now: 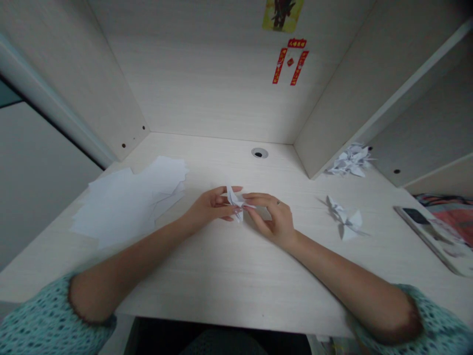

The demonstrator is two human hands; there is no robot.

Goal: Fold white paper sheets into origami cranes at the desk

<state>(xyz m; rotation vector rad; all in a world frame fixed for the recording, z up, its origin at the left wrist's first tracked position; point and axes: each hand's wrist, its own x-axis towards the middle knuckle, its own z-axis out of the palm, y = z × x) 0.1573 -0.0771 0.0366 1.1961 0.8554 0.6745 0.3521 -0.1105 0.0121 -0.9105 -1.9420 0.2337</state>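
Observation:
Between my two hands, above the middle of the desk, is a small folded white paper crane (233,198). My left hand (212,204) grips it from the left, with the thumb in front and the fingers behind. From the right, my right hand (271,212) pinches its pointed right end between thumb and fingertips. A ring sits on one finger of that hand. Fingers hide part of the folds. To the right of my right hand, finished-looking paper cranes (345,219) lie on the desk.
A spread stack of white paper sheets (133,197) lies at the left. A pile of folded paper (351,160) rests by the right divider (347,98). At far right are a phone (436,239) and a patterned cloth (451,212). A cable hole (259,153) is near the back panel.

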